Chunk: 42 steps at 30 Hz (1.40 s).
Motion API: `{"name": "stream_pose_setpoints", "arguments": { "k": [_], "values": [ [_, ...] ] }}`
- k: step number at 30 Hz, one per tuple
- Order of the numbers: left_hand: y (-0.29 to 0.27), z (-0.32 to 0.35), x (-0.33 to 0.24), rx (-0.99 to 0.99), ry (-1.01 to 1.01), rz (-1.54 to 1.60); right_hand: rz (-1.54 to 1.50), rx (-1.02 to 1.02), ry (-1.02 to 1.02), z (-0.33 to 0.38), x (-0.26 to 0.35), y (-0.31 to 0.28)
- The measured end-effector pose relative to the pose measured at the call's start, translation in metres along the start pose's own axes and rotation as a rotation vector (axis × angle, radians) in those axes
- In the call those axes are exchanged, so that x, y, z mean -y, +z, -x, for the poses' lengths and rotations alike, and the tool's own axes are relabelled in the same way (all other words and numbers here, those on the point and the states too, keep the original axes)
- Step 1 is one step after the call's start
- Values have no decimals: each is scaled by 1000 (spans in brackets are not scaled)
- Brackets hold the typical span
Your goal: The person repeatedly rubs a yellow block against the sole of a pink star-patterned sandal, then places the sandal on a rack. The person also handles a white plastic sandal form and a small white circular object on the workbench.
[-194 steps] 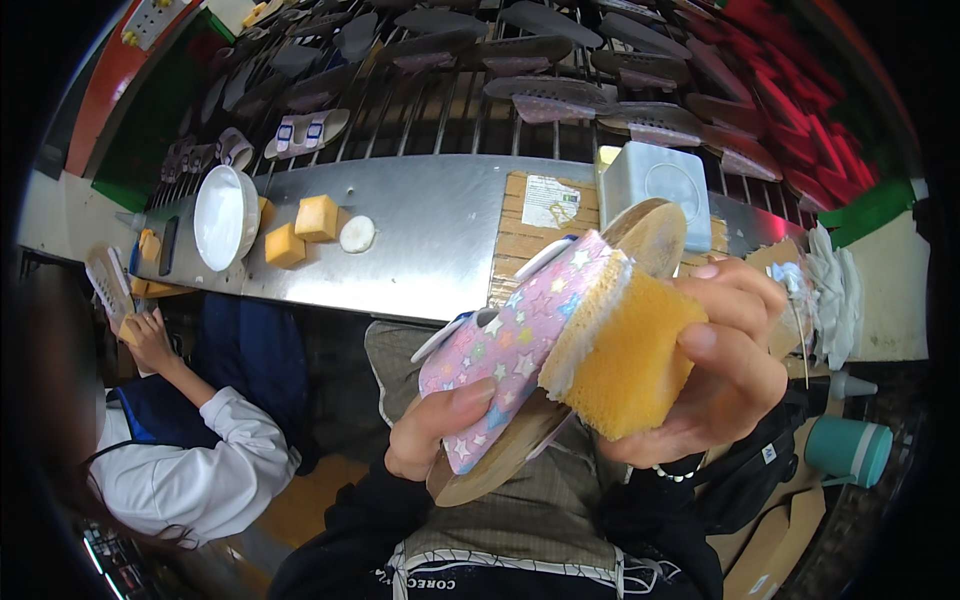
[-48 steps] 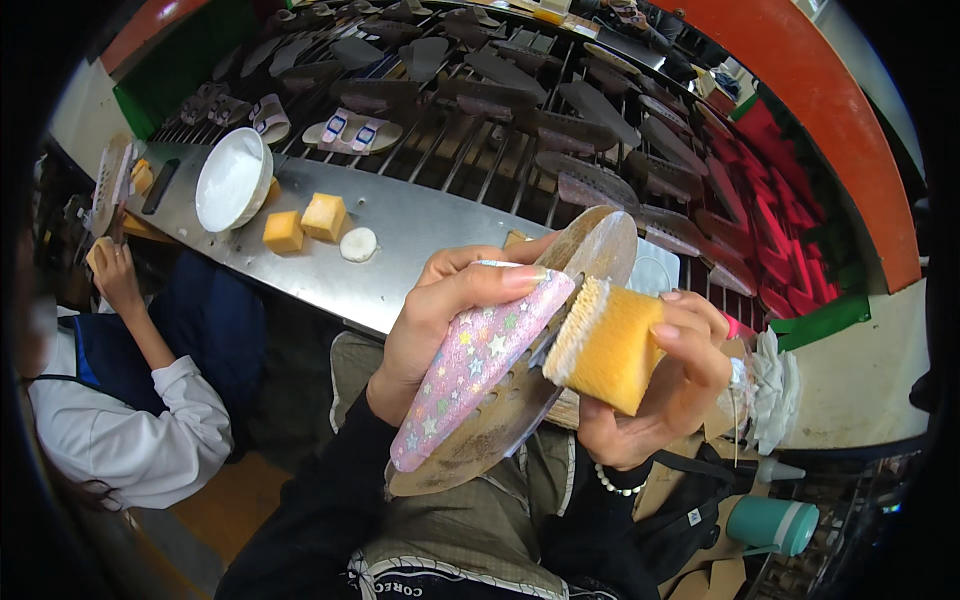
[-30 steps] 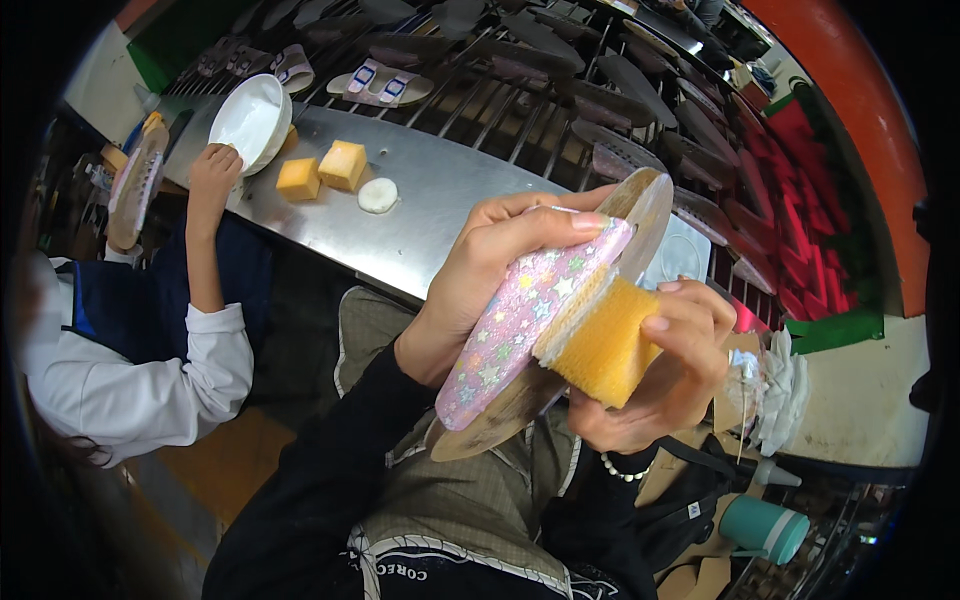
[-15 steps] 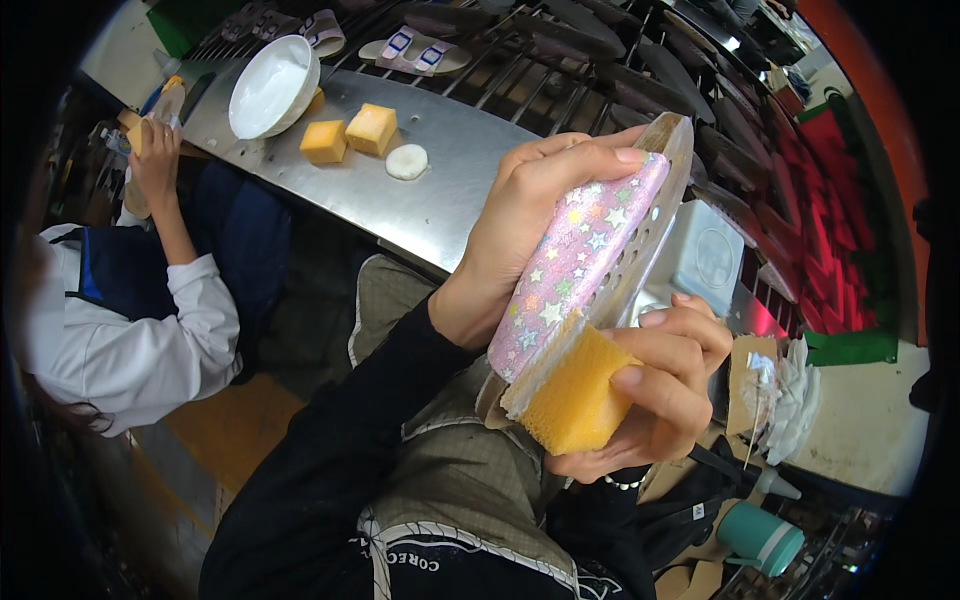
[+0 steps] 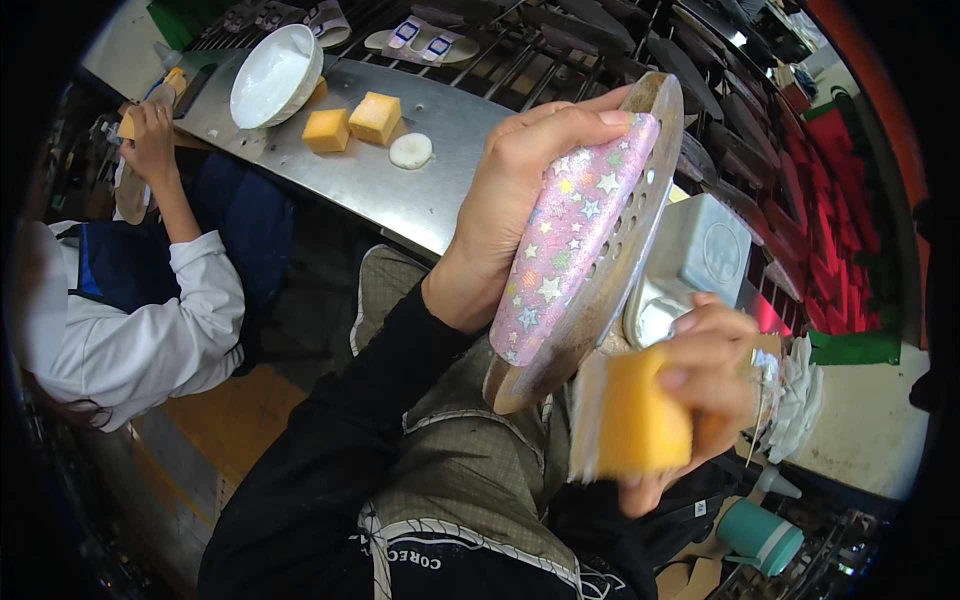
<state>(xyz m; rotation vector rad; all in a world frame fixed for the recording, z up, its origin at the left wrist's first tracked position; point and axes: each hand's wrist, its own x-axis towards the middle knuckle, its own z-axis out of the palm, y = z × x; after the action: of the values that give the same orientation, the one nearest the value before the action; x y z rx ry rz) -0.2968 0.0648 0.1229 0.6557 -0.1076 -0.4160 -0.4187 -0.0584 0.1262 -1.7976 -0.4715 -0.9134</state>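
My left hand [image 5: 510, 200] grips a pink shoe insole with coloured stars [image 5: 570, 235], held upright against a tan perforated sole board [image 5: 625, 240]. My right hand [image 5: 705, 385] holds a yellow sponge block [image 5: 635, 420] just below and to the right of the sole's lower end, apart from it. Both hands are raised over my lap, in front of the steel bench.
A steel bench [image 5: 400, 190] carries a white bowl [image 5: 272, 75], two yellow sponge blocks [image 5: 352, 122] and a white disc [image 5: 410, 150]. Behind it, racks hold several dark soles [image 5: 600, 40]. A seated person in a white sleeve [image 5: 150, 330] works at left. A teal cup [image 5: 760, 535] stands lower right.
The sole has tipped from slanted to nearly upright in my left hand. The sponge has slid down off the insole and now sits below its lower end. The view swung left.
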Motion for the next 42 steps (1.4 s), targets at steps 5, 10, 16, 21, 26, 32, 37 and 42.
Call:
{"name": "stream_pose_setpoints", "arguments": {
  "k": [5,10,16,21,26,32,37,42],
  "values": [
    [3,-6,-12,-28,117,79,318,399,-115,-14,13,-12],
    [2,-7,-17,3,242,65,154,13,-47,-9,-1,0],
    [-13,-9,-33,126,492,60,273,-16,28,12,-13,16],
    [-22,-9,-42,194,681,-87,233,-112,48,29,-7,29],
    [-33,-11,-54,93,820,-174,179,-122,-90,29,-7,36],
    [-38,-14,-57,92,899,-178,268,-182,-92,34,-12,51],
    [-37,-16,-67,136,963,-141,202,-194,18,37,-25,43],
    [-35,-19,-69,182,1016,-92,117,-415,127,33,-19,49]
  ]
}}
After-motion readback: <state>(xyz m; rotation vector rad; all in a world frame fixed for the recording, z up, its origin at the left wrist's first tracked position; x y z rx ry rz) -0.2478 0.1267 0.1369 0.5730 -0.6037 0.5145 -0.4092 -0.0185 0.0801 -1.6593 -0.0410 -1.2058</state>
